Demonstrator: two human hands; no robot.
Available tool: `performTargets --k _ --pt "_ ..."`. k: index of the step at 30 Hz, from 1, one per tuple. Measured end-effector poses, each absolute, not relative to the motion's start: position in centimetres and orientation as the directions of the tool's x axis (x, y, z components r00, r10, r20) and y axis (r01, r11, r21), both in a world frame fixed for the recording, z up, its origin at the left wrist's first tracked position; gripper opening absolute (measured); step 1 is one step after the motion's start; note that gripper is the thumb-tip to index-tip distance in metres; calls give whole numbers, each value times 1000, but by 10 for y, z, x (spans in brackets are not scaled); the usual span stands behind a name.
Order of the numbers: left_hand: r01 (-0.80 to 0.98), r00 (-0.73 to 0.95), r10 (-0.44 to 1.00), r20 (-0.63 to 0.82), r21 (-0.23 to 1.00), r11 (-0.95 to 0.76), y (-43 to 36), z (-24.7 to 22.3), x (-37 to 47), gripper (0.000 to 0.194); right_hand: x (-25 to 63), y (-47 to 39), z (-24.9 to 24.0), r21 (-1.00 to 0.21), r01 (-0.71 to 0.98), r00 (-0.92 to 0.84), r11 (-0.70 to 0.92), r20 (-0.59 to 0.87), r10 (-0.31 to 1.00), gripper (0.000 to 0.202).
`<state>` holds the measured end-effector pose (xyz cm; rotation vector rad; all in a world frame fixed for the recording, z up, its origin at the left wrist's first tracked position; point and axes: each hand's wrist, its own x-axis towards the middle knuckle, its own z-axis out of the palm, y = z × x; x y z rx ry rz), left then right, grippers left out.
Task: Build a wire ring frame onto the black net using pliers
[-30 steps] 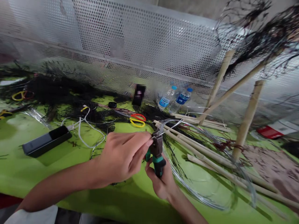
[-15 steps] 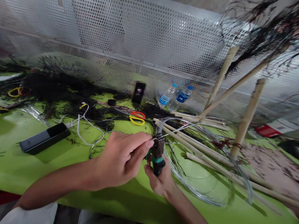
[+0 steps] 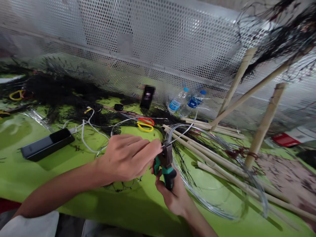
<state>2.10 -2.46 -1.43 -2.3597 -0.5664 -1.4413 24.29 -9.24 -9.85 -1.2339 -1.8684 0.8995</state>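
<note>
My right hand is wrapped round the handles of a pair of pliers with green and black grips, the jaws pointing up. A thin silvery wire passes through the jaws and rises to the right, its end in front of the bottles. Just left of the jaws, my left hand is closed on the wire, knuckles up; its fingertips are mostly hidden. Another length of wire curves behind my left hand. A coil of wire lies on the green table, right of the pliers.
Bamboo sticks lie at the right, with upright poles behind. Two water bottles and scissors with red and yellow handles are at the back. A power bank with a white cable sits left. A perforated metal panel stands behind.
My left hand has rolled over so its knuckles face up and its thumb is hidden. The wire right of the jaws has swung upward. The pliers have shifted slightly.
</note>
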Motion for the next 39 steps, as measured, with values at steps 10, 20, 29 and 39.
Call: performTargets --k 10,20,29,39 --pt "334 368 441 819 326 -885 -34 -13 27 23 237 -85 -116 -792 502 -205 347 280 938 57" --pt "284 318 572 756 500 -818 -42 -1 27 20 241 -83 -99 -792 445 -265 419 330 906 53" --pt "262 372 593 714 532 -805 -43 0 28 19 244 -81 -101 -755 471 -247 455 382 890 55" --pt "280 393 591 705 520 -807 -46 -3 27 25 241 -80 -101 -730 500 -221 466 413 884 61"
